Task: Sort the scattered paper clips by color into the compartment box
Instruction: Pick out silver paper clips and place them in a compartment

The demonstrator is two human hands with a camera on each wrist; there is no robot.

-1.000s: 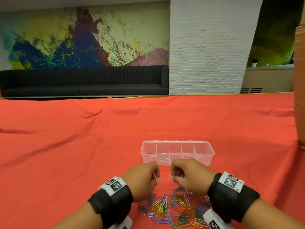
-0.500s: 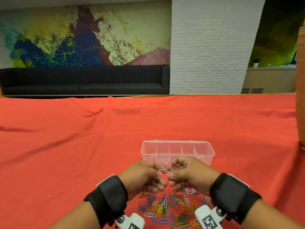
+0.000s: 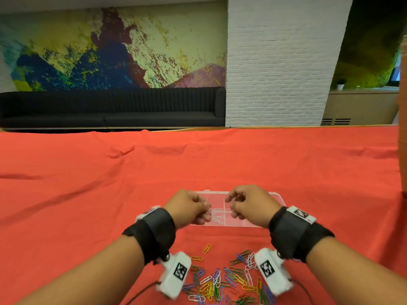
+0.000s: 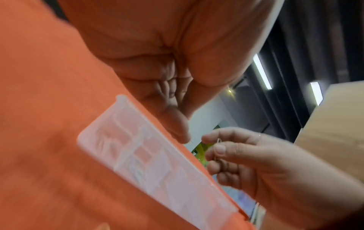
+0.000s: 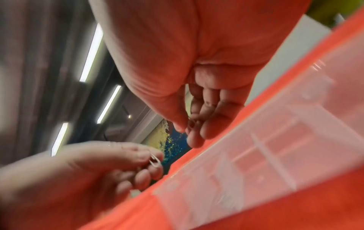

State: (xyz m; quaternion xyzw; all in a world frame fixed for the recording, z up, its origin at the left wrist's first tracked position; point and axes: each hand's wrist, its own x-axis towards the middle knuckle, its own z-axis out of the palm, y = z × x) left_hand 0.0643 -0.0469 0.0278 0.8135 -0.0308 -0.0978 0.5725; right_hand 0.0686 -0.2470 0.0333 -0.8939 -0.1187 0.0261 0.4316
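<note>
A clear compartment box (image 3: 241,223) lies on the red cloth, with a few white clips (image 3: 218,217) in one left-of-middle compartment. My left hand (image 3: 206,208) hovers over the box's left part and pinches a white paper clip (image 5: 154,160) between thumb and fingers. Over the middle of the box, my right hand (image 3: 231,200) pinches another pale clip (image 4: 218,141). The box (image 4: 138,155) shows blurred under both hands in the wrist views. A mixed pile of coloured clips (image 3: 220,280) lies near me, between my forearms.
Two orange clips (image 3: 206,248) lie apart from the pile, toward the box. A brown cardboard edge (image 3: 403,128) stands at the far right of the table. The red cloth (image 3: 88,183) is wrinkled at the left and back.
Both hands have lifted from the pile and moved forward, from in front of the box to over it, each carrying a white clip.
</note>
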